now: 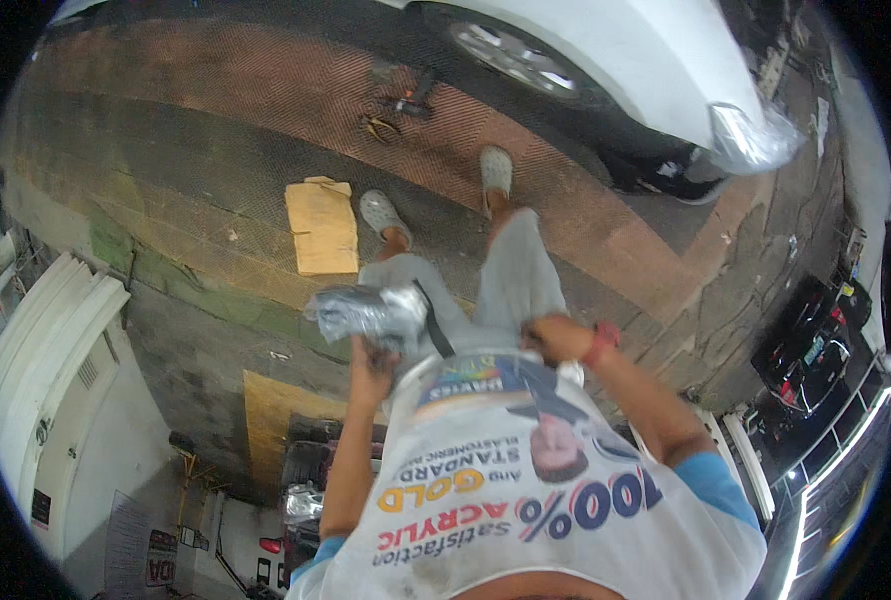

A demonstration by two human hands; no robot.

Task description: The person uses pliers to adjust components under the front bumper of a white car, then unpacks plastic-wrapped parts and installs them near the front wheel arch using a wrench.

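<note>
My left hand (370,368) is closed around the underside of a bundle (371,312) wrapped in shiny grey plastic, held out in front of my waist. A black strap (434,325) hangs by the bundle's right end; I cannot tell whether it belongs to it. At the right side of my waist, my right hand (558,339), with a red band on the wrist, is closed by the hem of my white printed shirt (566,480) and my grey shorts (526,270). What its fingers hold, if anything, is hidden.
A white car (656,65) stands ahead on the right, its headlight (751,138) covered in clear plastic. Pliers (380,128) and a dark power tool (414,98) lie on the patterned floor. Cardboard (323,228) lies by my left foot. A black case (811,340) is at right.
</note>
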